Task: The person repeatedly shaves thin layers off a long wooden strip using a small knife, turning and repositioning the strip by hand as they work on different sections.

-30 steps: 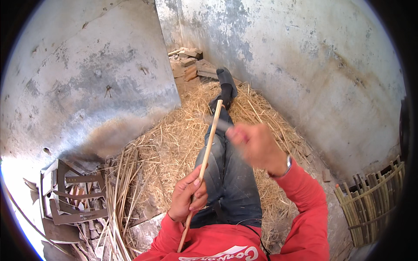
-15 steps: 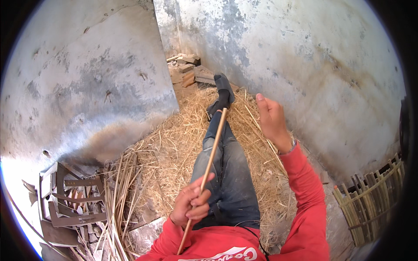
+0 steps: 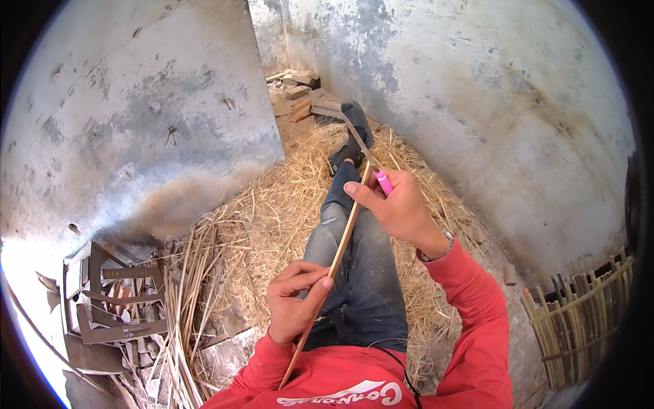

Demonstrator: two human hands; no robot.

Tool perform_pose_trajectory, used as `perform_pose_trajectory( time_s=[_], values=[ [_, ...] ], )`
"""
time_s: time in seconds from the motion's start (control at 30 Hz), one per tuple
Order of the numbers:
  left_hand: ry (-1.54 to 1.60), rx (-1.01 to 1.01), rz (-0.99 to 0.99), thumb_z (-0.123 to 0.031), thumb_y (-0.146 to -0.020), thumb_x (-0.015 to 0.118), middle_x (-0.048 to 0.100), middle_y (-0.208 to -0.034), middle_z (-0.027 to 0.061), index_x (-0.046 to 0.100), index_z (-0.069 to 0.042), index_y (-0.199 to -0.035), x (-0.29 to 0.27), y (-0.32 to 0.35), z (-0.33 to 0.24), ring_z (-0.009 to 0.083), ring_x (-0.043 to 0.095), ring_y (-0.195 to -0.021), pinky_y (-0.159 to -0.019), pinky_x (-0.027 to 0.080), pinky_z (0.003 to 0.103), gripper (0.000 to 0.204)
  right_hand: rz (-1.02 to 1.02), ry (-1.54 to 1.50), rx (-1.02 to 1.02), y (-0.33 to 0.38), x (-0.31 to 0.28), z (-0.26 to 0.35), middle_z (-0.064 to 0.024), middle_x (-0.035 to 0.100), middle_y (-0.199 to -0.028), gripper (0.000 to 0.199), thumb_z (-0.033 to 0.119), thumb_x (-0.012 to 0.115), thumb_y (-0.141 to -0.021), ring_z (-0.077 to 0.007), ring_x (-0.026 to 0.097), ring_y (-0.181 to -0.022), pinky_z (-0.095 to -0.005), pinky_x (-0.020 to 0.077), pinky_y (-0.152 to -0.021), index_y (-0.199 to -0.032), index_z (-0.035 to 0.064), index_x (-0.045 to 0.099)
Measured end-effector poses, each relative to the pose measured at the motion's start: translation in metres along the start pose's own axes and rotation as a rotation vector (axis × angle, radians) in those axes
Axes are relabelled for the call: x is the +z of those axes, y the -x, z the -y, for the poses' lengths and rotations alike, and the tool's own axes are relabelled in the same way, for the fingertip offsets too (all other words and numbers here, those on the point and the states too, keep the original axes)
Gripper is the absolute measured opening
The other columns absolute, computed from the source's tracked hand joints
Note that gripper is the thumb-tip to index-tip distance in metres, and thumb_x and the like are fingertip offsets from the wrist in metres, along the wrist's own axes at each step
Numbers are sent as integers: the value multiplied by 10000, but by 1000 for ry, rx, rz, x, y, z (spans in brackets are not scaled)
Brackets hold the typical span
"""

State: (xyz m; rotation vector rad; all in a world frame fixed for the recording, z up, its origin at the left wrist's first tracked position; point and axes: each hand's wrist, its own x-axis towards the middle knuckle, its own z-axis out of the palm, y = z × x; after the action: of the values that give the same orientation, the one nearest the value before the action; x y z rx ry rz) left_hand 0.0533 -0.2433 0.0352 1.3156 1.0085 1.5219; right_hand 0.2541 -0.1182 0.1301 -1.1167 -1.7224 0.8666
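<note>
A long, thin bamboo strip (image 3: pixel 344 247) slants from my waist up over my outstretched legs. Pinched near its lower part between thumb and fingers, it sits in my left hand (image 3: pixel 298 300). My right hand (image 3: pixel 407 210) is closed around the pink handle of a knife (image 3: pixel 384 183), its thumb extended against the strip's far part. The narrow grey blade points up and left past the strip's far end, in front of my dark shoe (image 3: pixel 357 117). Where exactly the blade meets the strip is hard to make out.
Pale shavings (image 3: pixel 259 238) cover the floor around my legs. Long strips (image 3: pixel 182 307) and a broken dark frame (image 3: pixel 122 334) lie at left. A slatted bamboo piece (image 3: pixel 579 320) stands at right. Bricks and wood (image 3: pixel 298 88) lie in the corner between worn walls (image 3: pixel 477 102).
My right hand has come down and left onto the strip, and the pink-handled knife now shows in it. My left fingers have shifted from a wrapped grip to a pinch.
</note>
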Motion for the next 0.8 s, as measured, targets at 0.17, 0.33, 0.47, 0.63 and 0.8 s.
perform_pose_trajectory(
  time_s=[0.17,0.33,0.47,0.63,0.8],
  values=[
    [-222,90,-41,5,-854,792,691,-868,85,779,9,-918,-11,-1,-5,140,623,-736,-668,484,286,65,-18,-22,-31,-4,0,0,88,450,-563,351,320,808,-909,-26,368,-533,-271,262,-475,-757,26,692],
    [-178,112,-169,-15,-940,708,709,-927,71,710,-8,-911,-31,-7,11,101,625,-692,-619,489,235,30,-137,-43,-72,-16,-17,-8,90,471,-575,314,286,807,-911,-21,373,-535,-249,283,-480,-770,26,700],
    [-95,-44,-250,-35,-997,622,706,-1063,87,674,-22,-1232,-29,-9,-1,88,644,-767,-660,519,217,241,-175,-183,-34,-22,-27,-9,71,546,-624,294,260,784,-930,-16,417,-571,-242,311,-499,-799,6,715],
    [-168,-55,130,-141,-1047,588,702,-1173,116,640,-7,-1340,-17,-10,-1,119,679,-898,-728,539,240,327,-139,-303,-57,-24,-25,-13,88,484,-618,254,222,731,-977,-8,362,-529,-241,258,-471,-795,59,660],
    [35,-148,215,-146,-1017,656,728,-1084,108,714,18,-1234,-1,-23,5,161,687,-983,-835,539,294,279,-34,-414,-39,-23,-24,-9,99,380,-577,258,226,684,-1019,-9,289,-469,-239,203,-436,-811,95,605]
  ],
)
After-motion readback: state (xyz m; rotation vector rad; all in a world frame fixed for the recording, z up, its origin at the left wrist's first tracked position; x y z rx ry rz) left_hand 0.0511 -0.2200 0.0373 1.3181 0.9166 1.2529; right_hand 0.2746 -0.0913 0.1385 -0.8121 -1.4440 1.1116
